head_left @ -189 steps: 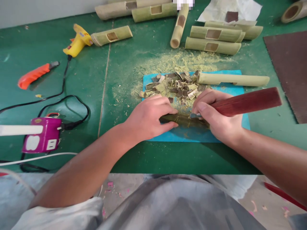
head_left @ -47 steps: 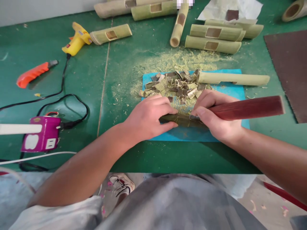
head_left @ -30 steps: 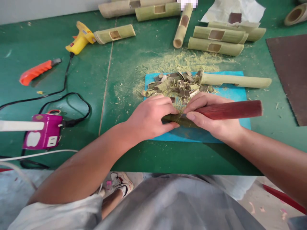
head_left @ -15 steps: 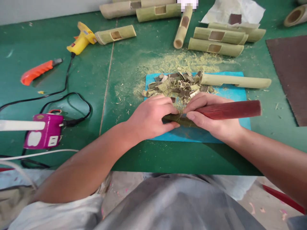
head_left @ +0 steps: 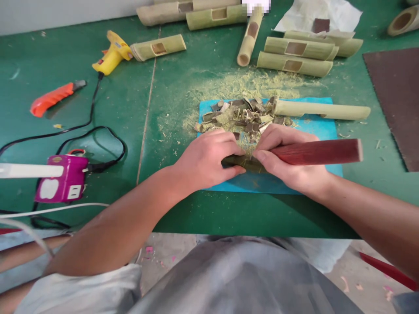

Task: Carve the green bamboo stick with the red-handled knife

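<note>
My left hand (head_left: 212, 157) is closed around the left end of a dark green bamboo piece (head_left: 250, 164) lying over a blue mat (head_left: 235, 185). My right hand (head_left: 291, 157) grips a tool with a thick red wooden handle (head_left: 327, 151), which points to the right. The tool's tip is hidden by my fingers, close to the bamboo. Just behind my hands is a heap of bark chips and shavings (head_left: 232, 114). A pale bamboo tube (head_left: 321, 110) rests across the mat's back right edge.
Several notched bamboo tubes (head_left: 294, 64) lie at the back beside white paper (head_left: 317, 15). On the left are a yellow corded tool (head_left: 113, 54), an orange-handled knife (head_left: 52, 99) and a purple power socket (head_left: 60, 179) with cables. A brown mat (head_left: 396, 100) lies at right.
The red handle has shifted slightly right, and my right fingertips have moved a little on the tool. My left hand stays on the bamboo. Another person's limb shows at the lower left.
</note>
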{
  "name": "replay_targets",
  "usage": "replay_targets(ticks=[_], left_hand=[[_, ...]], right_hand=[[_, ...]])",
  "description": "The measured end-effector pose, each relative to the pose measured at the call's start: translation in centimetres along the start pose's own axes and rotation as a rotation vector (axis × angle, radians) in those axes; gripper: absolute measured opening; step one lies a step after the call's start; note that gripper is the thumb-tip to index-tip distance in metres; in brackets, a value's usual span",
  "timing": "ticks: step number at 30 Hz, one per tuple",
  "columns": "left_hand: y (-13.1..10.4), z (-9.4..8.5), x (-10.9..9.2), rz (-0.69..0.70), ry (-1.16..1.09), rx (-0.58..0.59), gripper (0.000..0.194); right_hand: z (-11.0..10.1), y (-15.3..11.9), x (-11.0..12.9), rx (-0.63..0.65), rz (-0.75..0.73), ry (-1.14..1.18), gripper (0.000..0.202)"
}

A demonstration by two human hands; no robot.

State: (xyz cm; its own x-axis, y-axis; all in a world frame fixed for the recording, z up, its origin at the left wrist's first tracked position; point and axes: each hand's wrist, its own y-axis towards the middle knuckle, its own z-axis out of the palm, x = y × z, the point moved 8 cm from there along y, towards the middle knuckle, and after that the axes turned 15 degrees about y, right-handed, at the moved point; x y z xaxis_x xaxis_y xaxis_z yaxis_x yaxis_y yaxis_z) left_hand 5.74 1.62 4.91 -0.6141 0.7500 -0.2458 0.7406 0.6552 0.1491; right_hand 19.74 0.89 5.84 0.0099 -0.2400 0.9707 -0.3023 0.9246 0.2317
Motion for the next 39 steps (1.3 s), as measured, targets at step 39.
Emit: replay_targets(ticks=[39], left_hand=[[0.1, 0.1, -0.1, -0.012, -0.001, 0.018, 0.017]], right_hand=[[-0.5, 0.1, -0.9, -0.03, 0.065, 0.013, 0.015]])
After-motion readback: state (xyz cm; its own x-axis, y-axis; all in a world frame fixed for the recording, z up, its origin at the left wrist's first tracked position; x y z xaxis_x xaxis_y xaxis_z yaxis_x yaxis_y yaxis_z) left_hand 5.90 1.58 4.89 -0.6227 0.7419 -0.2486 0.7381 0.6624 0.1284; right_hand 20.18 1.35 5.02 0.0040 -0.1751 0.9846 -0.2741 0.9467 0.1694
